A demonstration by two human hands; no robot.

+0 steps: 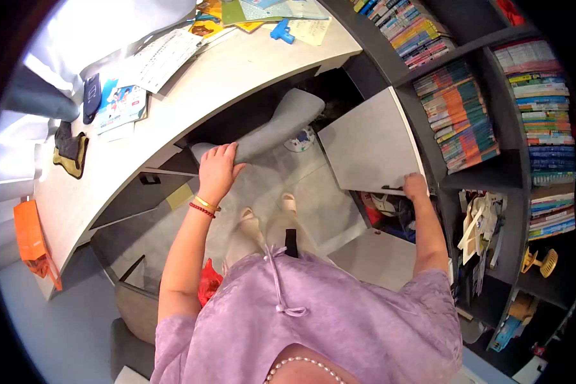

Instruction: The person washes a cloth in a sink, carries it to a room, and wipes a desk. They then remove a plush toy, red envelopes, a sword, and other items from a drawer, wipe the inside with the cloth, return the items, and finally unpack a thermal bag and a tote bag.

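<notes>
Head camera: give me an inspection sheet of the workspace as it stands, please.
Surface: curved white desk, partly covered.
Job's things: grey chair pushed in at the desk; cabinet door swung open.
Clutter: papers, booklet, blue plastic item on the desk; orange bag at its end.
Hands: left hand clasps the chair's back; right hand grips the door's lower edge.
Cables: nothing seen.
Surroundings: dark shelves with stacked books; grey floor.
</notes>
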